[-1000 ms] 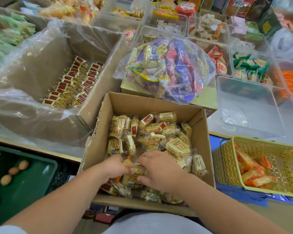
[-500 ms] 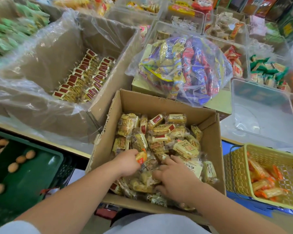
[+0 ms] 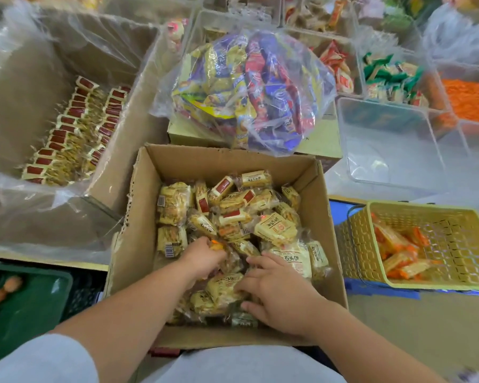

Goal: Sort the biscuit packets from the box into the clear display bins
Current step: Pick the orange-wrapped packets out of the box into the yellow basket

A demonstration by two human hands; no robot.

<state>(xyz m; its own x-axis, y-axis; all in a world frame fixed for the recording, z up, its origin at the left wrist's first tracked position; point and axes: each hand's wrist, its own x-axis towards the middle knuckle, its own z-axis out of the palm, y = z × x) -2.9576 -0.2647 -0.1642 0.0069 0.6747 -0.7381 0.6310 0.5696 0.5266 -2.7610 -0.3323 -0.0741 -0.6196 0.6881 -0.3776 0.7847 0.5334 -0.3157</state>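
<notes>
Where left hand (image 3: pixel 202 258) grips, orange packet (image 3: pixel 215 246) mostly hidden

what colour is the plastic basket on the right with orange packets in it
The basket is pale yellow with a lattice pattern; the head view shows it.

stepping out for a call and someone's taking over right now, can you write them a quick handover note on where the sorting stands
Left hand: curled round an orange packet down in the box.
Right hand: fingers spread on the pile, holding nothing.
Biscuit packets: a mixed heap in the box.
Yellow basket, right of the box: holds a few orange-wrapped ones.
Clear bin, beyond the basket: no packets in it.
Left to do: nearly all of the box's heap has to go into bins.
</notes>
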